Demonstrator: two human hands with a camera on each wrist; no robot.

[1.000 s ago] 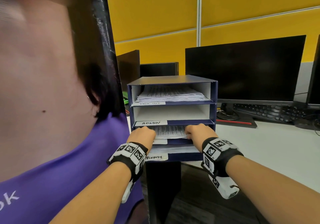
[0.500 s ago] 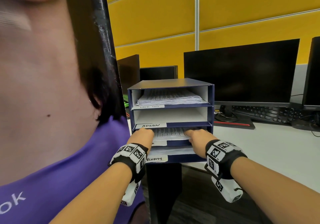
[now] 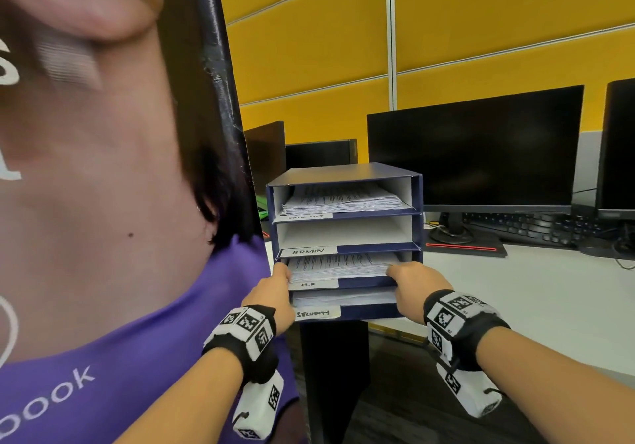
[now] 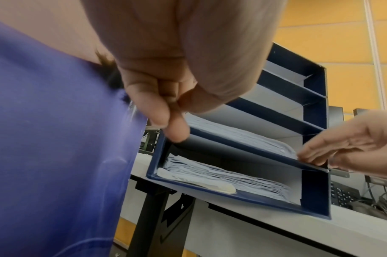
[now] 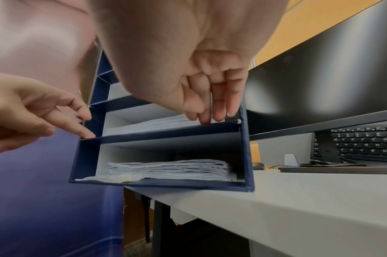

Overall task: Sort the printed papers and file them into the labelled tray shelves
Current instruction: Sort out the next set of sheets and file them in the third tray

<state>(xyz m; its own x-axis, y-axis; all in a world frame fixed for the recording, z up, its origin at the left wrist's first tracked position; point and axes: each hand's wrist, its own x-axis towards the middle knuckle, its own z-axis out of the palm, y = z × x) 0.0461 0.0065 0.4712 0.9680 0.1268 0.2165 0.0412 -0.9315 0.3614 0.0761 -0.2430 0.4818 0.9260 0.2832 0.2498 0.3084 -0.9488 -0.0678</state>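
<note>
Hands at the third shelf now, and we can see both of them working the same stack of printed papers (image 3: 338, 266) in the slot tagged H.R. Our left hand (image 3: 271, 297) sits at the stack's left front corner, fingers loosely bent and holding nothing, one fingertip (image 5: 87, 134) touching the blue lip of the shelf right beside the paper's edge. Our right hand (image 3: 410, 280) is over at the right front corner, fingers (image 5: 219, 111) held close together and nearly straight, their tips down on the front edge of the sheets where they meet the shelf lip. So the papers lie between the two hands, inside the shelf, flat, with their front edge almost level with the opening. The blue tray unit (image 3: 416, 223) stands on the white desk (image 3: 515, 292) at its corner, four shelves high. Up top, the shelf with a faint label we cannot read carries another pile (image 3: 340, 199); below it the ADMIN label (image 3: 307, 251) sits on the front lip of a shelf that shows only white walls; at the bottom, the SECURITY shelf holds a thick, slightly ragged bundle (image 5: 168, 169) with a curled label strip (image 4: 210, 185) along its front. Behind the unit stands a dark monitor (image 3: 474, 148), with a black keyboard (image 3: 529, 230) just under it. At left a second person in a purple shirt (image 3: 144, 340) fills much of our head view.
</note>
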